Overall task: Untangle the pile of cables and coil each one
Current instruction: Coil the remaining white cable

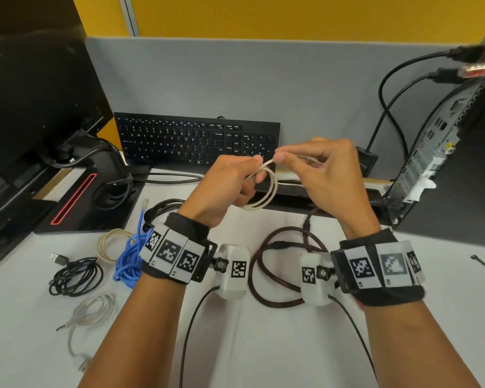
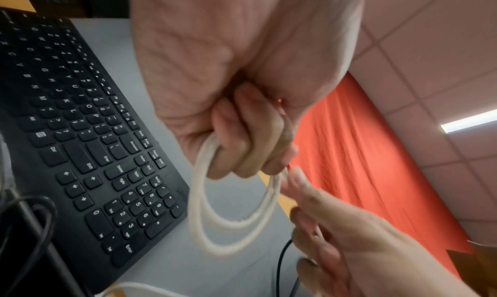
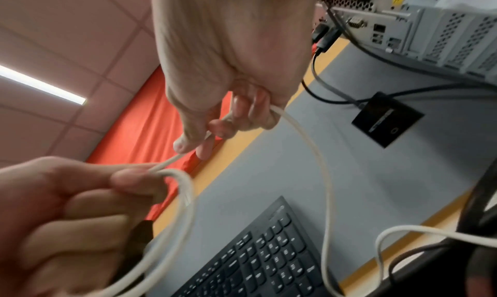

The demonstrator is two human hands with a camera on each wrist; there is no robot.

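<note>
Left hand (image 1: 227,186) grips the white cable (image 1: 266,191) coil; right hand (image 1: 319,169), at 3 o'clock, pinches its tail — light, springy, best held where the loops cross.

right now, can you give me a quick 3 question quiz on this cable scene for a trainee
1. True or false: the left hand holds the finished loops of the white cable off the desk.
2. Which coiled cable lies on the desk nearest the left wrist? A) blue cable B) dark brown cable C) beige cable
3. Fill in: the right hand pinches the white cable between thumb and ____.

Key: 1 true; 2 A; 3 forefinger
</note>
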